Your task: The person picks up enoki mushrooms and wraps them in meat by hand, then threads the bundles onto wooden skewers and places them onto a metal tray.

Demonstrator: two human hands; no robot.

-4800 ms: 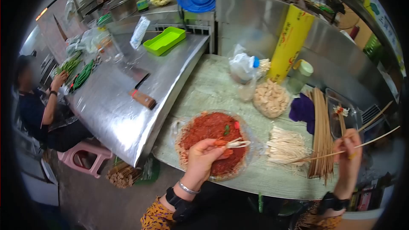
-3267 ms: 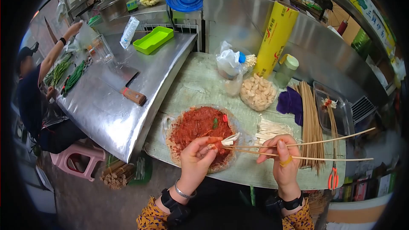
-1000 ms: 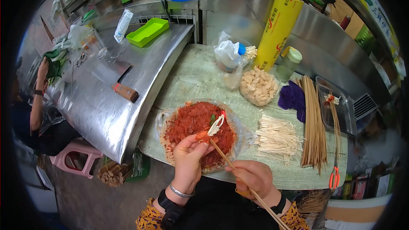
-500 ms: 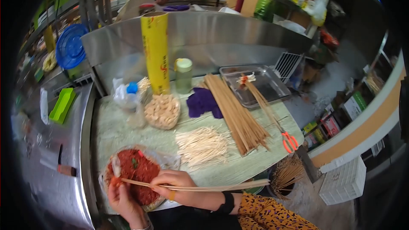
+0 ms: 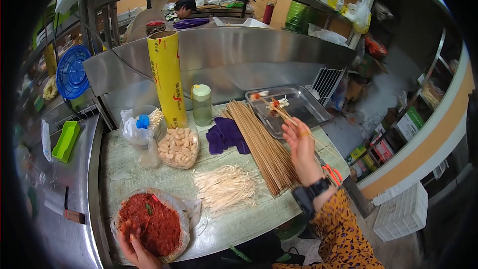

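Left hand (image 5: pixel 135 250): at the near left rim of a clear plastic bag (image 5: pixel 193 213) filled with red minced mixture (image 5: pixel 162 224). Fingers loosely curled and slightly apart, overlapping the mixture; whether they touch it cannot be told. Right hand (image 5: pixel 300 150): thumb and fingers pinch thin pale wooden skewers (image 5: pixel 285 114), tipped with red and white food, over the near left part of a shallow grey tray (image 5: pixel 312 110).

Surface, left to right: a shiny steel table (image 5: pixel 84 169) carries a bright green plastic tray (image 5: pixel 65 142) and, nearer, a wooden-handled knife (image 5: pixel 74 216). On the pale green worktop (image 5: pixel 221 234), the filled bag lies near left. Farther back: a white plastic bag (image 5: pixel 132 132), an upright yellow printed roll (image 5: pixel 167 72), peeled pale cloves (image 5: pixel 178 149) in a clear container, a green-tinted bottle (image 5: pixel 202 109), and a purple cloth (image 5: pixel 226 137). Nearer than the cloth, a pile of thin white mushroom strands (image 5: pixel 225 188); to its right, a loose bundle of brown wooden sticks (image 5: pixel 261 147). Scissors with orange handles (image 5: pixel 332 174) lie near right.

Room: blue plastic basket (image 5: pixel 73 72) at far left; a person in a dark cap (image 5: pixel 186 5) beyond the steel partition (image 5: pixel 249 47); a white plastic crate (image 5: pixel 401 214) at near right, on the floor.
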